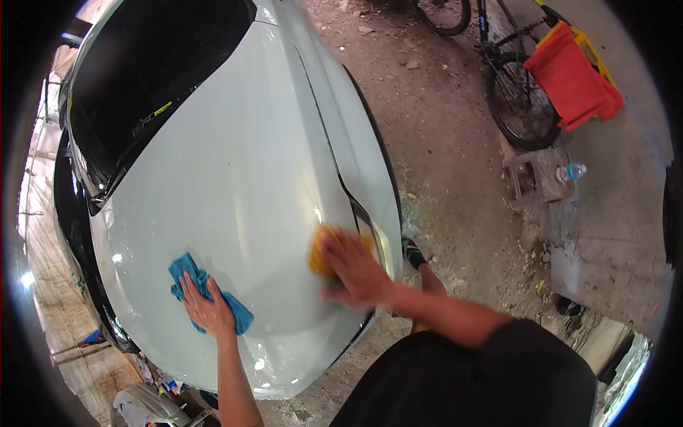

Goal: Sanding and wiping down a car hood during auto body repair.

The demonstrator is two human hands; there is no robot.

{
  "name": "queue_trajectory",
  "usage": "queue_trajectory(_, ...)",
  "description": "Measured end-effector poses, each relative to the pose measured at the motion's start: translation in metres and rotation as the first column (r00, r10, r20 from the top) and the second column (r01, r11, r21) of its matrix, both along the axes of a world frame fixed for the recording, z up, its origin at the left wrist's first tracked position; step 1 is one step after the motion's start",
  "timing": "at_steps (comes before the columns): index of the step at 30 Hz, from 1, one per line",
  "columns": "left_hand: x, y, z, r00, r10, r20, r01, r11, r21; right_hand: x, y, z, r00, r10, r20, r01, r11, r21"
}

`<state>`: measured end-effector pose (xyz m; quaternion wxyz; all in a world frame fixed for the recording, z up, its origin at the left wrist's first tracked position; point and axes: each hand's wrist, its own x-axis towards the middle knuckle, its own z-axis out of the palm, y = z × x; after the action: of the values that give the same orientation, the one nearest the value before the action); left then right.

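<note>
White car hood (235,164), bicycle (516,85) nearby (red crate (573,75)), bottle (571,171)

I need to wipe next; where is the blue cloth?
The crumpled blue cloth lies under the left hand on the white car bonnet, lower left in the head view.

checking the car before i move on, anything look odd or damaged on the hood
Nothing stands out. The white hood shows only glare, no dent or scratch. The left hand presses a blue cloth, the right hand a yellow sponge.
</note>
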<state>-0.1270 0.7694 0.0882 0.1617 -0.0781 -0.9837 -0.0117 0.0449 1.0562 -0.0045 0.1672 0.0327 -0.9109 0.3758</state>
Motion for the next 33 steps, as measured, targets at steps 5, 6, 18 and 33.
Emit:
queue_trajectory(5, 0.007, 0.004, 0.001, 1.000, -0.009, 0.026, 0.008, 0.999, 0.033, -0.093, 0.070, 0.013, 0.997, 0.033, 0.069, -0.028, 0.997, -0.067)
queue_trajectory(6, 0.006, 0.008, -0.001, 0.999, 0.003, 0.047, -0.005, 0.999, 0.032, -0.137, 0.100, 0.010, 1.000, 0.015, -0.017, -0.016, 0.997, -0.080)
queue_trajectory(18, 0.000, 0.014, 0.004, 0.999, 0.006, 0.036, -0.006, 1.000, 0.004, -0.424, 0.251, 0.045, 0.979, -0.123, -0.163, 0.090, 0.976, -0.198)
queue_trajectory(33, -0.010, 0.016, -0.003, 0.999, -0.029, -0.019, 0.029, 1.000, 0.008, -0.350, 0.189, 0.054, 0.862, -0.412, 0.296, 0.495, 0.812, -0.311)
